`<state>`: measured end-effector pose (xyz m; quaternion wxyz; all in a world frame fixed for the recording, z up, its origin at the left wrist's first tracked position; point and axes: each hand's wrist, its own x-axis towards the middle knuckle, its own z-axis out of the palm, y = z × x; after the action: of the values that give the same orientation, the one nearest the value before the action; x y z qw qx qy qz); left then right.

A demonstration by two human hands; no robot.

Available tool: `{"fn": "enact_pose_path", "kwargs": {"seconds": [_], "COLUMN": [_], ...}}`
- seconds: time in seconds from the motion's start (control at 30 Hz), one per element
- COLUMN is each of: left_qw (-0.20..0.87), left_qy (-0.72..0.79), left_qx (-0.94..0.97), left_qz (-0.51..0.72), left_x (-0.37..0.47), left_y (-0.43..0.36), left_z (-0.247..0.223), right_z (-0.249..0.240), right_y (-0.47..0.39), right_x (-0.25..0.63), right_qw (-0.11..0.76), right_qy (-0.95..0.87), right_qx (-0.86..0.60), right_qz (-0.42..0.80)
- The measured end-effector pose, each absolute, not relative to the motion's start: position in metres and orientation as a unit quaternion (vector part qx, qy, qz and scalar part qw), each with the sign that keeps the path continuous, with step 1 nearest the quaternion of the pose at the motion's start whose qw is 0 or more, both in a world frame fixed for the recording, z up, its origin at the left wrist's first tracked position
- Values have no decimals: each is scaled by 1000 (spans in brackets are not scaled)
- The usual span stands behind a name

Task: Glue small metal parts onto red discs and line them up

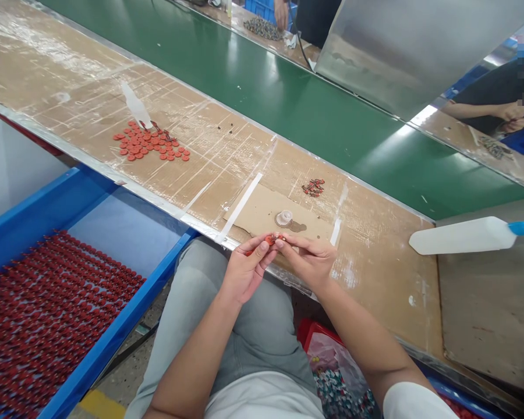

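Note:
Over the table's near edge, my left hand (250,269) pinches a small red round piece (269,239). My right hand (311,258) meets it there, thumb and fingertips pressed together on a tiny part too small to name. Just beyond my fingers stands a small clear cup (283,217), beside a wet patch on a cardboard sheet (253,208). Farther back lies a little heap of small red and dark parts (313,187). To the left, many red discs (151,142) are spread out, with a white flat strip (135,105) touching them.
A blue tray (157,262) at lower left holds rows of red pieces. A white bottle with a blue tip (463,235) lies at right. Beyond the table runs a green conveyor belt (288,87); co-workers' hands show across it. A red bin (305,331) sits below.

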<state>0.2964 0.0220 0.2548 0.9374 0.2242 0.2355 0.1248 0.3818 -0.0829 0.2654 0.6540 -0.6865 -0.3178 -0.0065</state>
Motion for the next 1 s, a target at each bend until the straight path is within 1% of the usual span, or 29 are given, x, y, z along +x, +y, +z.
{"fn": "enact_pose_path", "kwargs": {"seconds": [0.3,0.53,0.8,0.9,1.0], "left_qw": [936,934,914,906,903], "left_qy": [248,250,247,234,235], "left_qx": [215,223,284,310,316], "left_qz": [126,126,154,166,170], "left_x": [296,297,292,291,291], "left_y": [23,24,25,25,24], "left_z": [255,253,257,258,259], "right_z": [264,263,263,265,268], "right_y": [-82,-83,-81,-81,-82], "right_x": [382,382,381,382,384], "right_qw": [650,628,629,639,631], "right_qy": [-350,-354,-357,-370,-392], "right_qx": [-674,-691,-690,-674,-669], "right_qz": [-26,-46,-34,-23,-28]}}
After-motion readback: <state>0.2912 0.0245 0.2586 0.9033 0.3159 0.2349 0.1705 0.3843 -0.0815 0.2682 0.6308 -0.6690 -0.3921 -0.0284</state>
